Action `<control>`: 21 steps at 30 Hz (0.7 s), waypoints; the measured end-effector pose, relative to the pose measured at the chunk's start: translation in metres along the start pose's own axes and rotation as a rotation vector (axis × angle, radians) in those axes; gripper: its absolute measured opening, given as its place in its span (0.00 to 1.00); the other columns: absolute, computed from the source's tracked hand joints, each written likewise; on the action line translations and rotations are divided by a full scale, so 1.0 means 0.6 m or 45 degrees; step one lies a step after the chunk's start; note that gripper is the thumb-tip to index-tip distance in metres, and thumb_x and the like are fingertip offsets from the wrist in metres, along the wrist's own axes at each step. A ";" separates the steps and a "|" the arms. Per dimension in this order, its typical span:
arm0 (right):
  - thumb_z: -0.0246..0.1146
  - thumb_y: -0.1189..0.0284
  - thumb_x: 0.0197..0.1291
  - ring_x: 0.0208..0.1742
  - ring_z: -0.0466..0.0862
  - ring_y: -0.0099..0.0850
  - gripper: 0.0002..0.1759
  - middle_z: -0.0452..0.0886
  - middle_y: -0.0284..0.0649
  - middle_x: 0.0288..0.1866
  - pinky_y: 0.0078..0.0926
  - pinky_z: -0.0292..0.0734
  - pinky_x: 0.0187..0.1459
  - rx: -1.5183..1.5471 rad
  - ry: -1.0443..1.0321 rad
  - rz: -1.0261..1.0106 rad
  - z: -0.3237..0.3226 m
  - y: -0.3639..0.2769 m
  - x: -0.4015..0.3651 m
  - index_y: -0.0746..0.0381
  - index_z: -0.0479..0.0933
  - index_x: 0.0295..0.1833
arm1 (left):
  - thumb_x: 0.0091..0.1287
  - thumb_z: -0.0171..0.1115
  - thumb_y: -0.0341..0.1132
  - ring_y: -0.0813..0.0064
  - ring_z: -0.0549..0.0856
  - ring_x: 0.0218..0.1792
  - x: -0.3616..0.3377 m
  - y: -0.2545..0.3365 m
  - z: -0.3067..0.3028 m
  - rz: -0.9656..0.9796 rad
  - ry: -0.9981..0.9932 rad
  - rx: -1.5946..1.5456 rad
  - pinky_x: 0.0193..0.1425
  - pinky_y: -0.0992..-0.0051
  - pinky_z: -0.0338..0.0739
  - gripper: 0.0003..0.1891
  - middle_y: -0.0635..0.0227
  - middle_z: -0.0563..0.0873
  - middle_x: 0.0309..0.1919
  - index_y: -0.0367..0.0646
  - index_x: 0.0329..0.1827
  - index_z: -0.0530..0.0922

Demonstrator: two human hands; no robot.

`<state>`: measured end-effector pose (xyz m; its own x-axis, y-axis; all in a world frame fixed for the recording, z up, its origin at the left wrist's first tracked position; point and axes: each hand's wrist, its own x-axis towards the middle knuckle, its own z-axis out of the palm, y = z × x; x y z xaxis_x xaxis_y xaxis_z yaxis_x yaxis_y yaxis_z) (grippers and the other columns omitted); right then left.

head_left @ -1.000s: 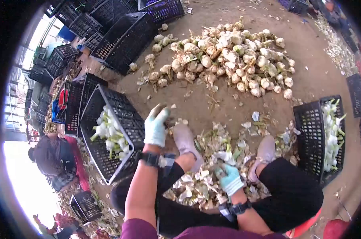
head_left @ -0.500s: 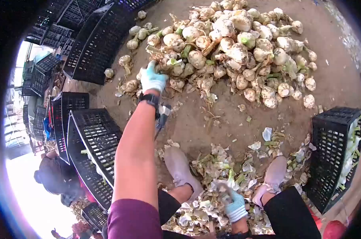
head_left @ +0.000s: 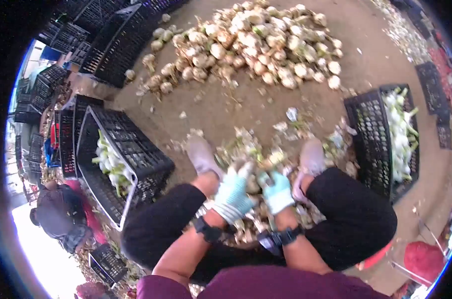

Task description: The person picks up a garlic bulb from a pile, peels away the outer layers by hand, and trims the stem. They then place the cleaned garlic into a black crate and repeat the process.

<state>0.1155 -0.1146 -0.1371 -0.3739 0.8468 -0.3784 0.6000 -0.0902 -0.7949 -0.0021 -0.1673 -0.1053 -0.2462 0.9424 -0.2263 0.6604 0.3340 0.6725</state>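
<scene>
My left hand [head_left: 234, 194], in a pale blue and white glove, is low between my knees with its fingers curled in. A pale brownish bulb [head_left: 254, 185], like garlic or onion, shows against its inner side; motion blur and the glove hide part of it. Close beside it, my right hand [head_left: 277, 193], gloved alike, has bent fingers turned toward the bulb. What the right fingers hold is too blurred to make out. Under both hands lie papery husks and trimmings [head_left: 246, 144]. Beyond my shoes is a large pile of unpeeled bulbs [head_left: 256, 45] on the ground.
A black crate [head_left: 131, 144] tilts at my left, holding white bulbs with green stems. Another black crate [head_left: 368, 139] at my right holds similar bulbs [head_left: 401, 134]. Stacked crates [head_left: 121, 45] stand at upper left. A person [head_left: 61, 214] is at lower left.
My left hand has come back from the pile's near edge to between my knees, beside my right hand. The view has tilted, so the pile appears farther off.
</scene>
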 end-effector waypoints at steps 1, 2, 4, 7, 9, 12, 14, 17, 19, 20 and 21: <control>0.58 0.66 0.52 0.31 0.76 0.46 0.14 0.75 0.52 0.28 0.38 0.69 0.36 0.000 -0.044 0.021 -0.013 -0.025 -0.017 0.67 0.74 0.35 | 0.36 0.67 0.34 0.54 0.74 0.47 -0.015 0.016 -0.007 0.011 0.063 -0.053 0.52 0.68 0.69 0.35 0.51 0.73 0.44 0.42 0.54 0.67; 0.58 0.62 0.53 0.36 0.77 0.45 0.17 0.77 0.52 0.32 0.35 0.71 0.39 0.006 -0.087 0.025 -0.026 -0.050 -0.028 0.66 0.75 0.38 | 0.36 0.67 0.34 0.54 0.74 0.47 -0.024 0.022 -0.015 0.025 0.141 -0.096 0.52 0.68 0.69 0.34 0.52 0.73 0.45 0.41 0.52 0.69; 0.58 0.62 0.53 0.38 0.77 0.46 0.18 0.77 0.52 0.34 0.36 0.71 0.40 0.000 -0.139 -0.085 -0.030 -0.046 -0.039 0.67 0.75 0.39 | 0.35 0.70 0.36 0.60 0.75 0.46 -0.044 0.015 -0.029 -0.003 0.076 -0.256 0.51 0.71 0.70 0.33 0.55 0.74 0.43 0.39 0.50 0.71; 0.59 0.62 0.52 0.40 0.76 0.45 0.19 0.76 0.52 0.38 0.35 0.70 0.42 -0.119 -0.240 -0.233 -0.050 -0.047 -0.064 0.68 0.74 0.42 | 0.37 0.71 0.34 0.66 0.76 0.44 -0.076 0.016 -0.037 -0.017 0.043 -0.218 0.50 0.74 0.70 0.33 0.58 0.76 0.42 0.37 0.51 0.71; 0.59 0.66 0.51 0.40 0.76 0.45 0.18 0.76 0.52 0.39 0.35 0.70 0.43 -0.109 -0.257 -0.259 -0.051 -0.049 -0.080 0.68 0.73 0.43 | 0.39 0.71 0.31 0.72 0.77 0.43 -0.093 0.009 -0.040 -0.032 -0.020 -0.362 0.48 0.77 0.71 0.34 0.63 0.77 0.42 0.35 0.53 0.69; 0.58 0.69 0.50 0.40 0.76 0.46 0.16 0.76 0.53 0.37 0.34 0.70 0.42 -0.137 -0.316 -0.415 -0.067 -0.072 -0.093 0.69 0.73 0.42 | 0.39 0.69 0.26 0.76 0.77 0.42 -0.109 0.017 -0.055 -0.342 -0.179 -1.160 0.47 0.77 0.72 0.36 0.65 0.76 0.42 0.34 0.55 0.67; 0.56 0.73 0.50 0.38 0.76 0.47 0.14 0.77 0.54 0.34 0.33 0.71 0.41 -0.016 -0.398 -0.381 -0.066 -0.078 -0.097 0.69 0.73 0.42 | 0.38 0.68 0.25 0.75 0.77 0.42 -0.121 0.018 -0.066 -0.372 -0.211 -1.343 0.47 0.77 0.73 0.36 0.64 0.76 0.43 0.33 0.56 0.65; 0.54 0.75 0.49 0.34 0.76 0.50 0.12 0.75 0.56 0.32 0.35 0.70 0.36 -0.101 -0.067 -0.528 -0.035 -0.057 -0.100 0.70 0.73 0.39 | 0.46 0.61 0.32 0.69 0.79 0.41 -0.136 0.006 -0.059 -0.423 -0.188 -1.759 0.47 0.75 0.74 0.33 0.59 0.76 0.44 0.32 0.58 0.63; 0.54 0.75 0.49 0.33 0.75 0.50 0.11 0.75 0.55 0.30 0.35 0.70 0.35 -0.044 0.006 -0.608 -0.032 -0.060 -0.104 0.69 0.73 0.37 | 0.53 0.58 0.38 0.65 0.79 0.43 -0.147 -0.013 -0.037 -0.447 -0.271 -2.457 0.43 0.71 0.77 0.30 0.56 0.75 0.47 0.34 0.58 0.61; 0.54 0.75 0.48 0.32 0.74 0.51 0.10 0.75 0.55 0.29 0.35 0.69 0.34 0.015 0.083 -0.680 -0.031 -0.061 -0.106 0.69 0.72 0.36 | 0.55 0.57 0.40 0.64 0.79 0.43 -0.150 -0.024 -0.033 -0.465 -0.401 -2.739 0.40 0.71 0.78 0.30 0.56 0.74 0.48 0.35 0.58 0.61; 0.55 0.75 0.47 0.29 0.73 0.50 0.08 0.74 0.53 0.27 0.35 0.69 0.32 0.068 0.163 -0.742 -0.032 -0.072 -0.108 0.69 0.72 0.34 | 0.59 0.55 0.43 0.64 0.78 0.43 -0.147 0.010 -0.037 -0.614 -0.104 -2.720 0.35 0.73 0.79 0.28 0.58 0.73 0.50 0.38 0.58 0.61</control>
<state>0.1276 -0.1554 -0.0691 -0.5409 0.8205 0.1849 0.2841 0.3851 -0.8781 0.0078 -0.2488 -0.0656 -0.0448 0.8334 -0.5508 -0.9942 0.0167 0.1062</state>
